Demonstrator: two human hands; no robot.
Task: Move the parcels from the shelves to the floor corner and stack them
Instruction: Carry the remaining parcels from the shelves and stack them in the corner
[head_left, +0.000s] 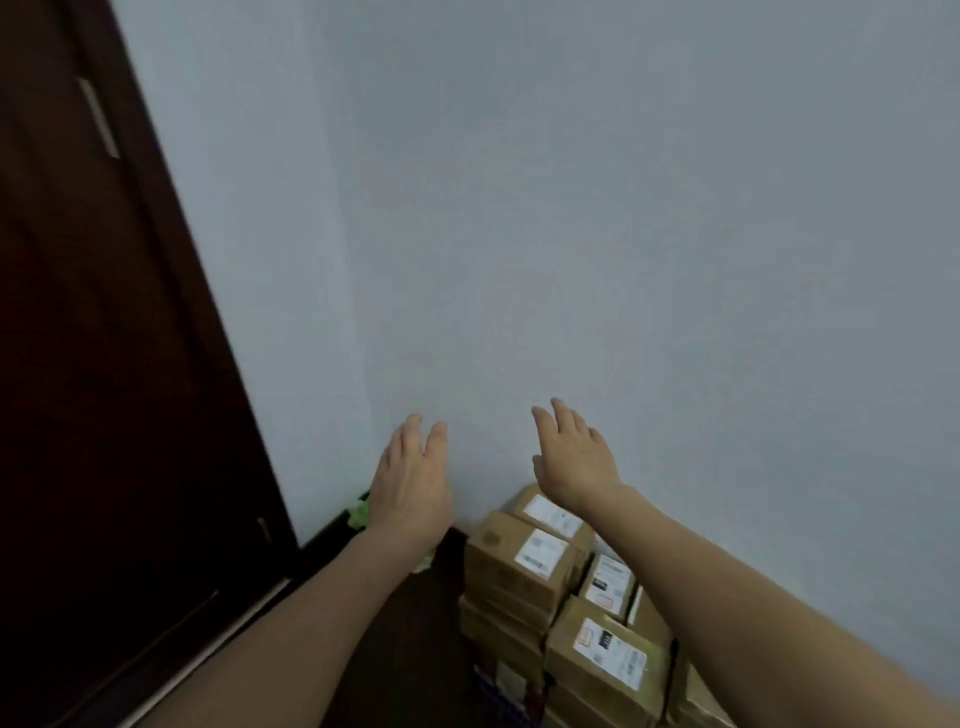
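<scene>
Several brown cardboard parcels with white labels stand stacked on the floor against the grey wall at the lower middle. The tallest stack's top parcel (522, 556) lies just below my hands, and another labelled parcel (605, 657) sits nearer to me. My left hand (413, 480) hovers above and to the left of the stacks, fingers straight, holding nothing. My right hand (574, 457) hangs above the back parcel (553, 514), fingers spread and empty. Neither hand touches a parcel.
A dark wooden door (104, 364) fills the left side, its frame meeting the grey wall (571, 208). Something small and green (358, 512) lies at the skirting by the door. A strip of dark floor (405, 649) shows between the door and the stacks.
</scene>
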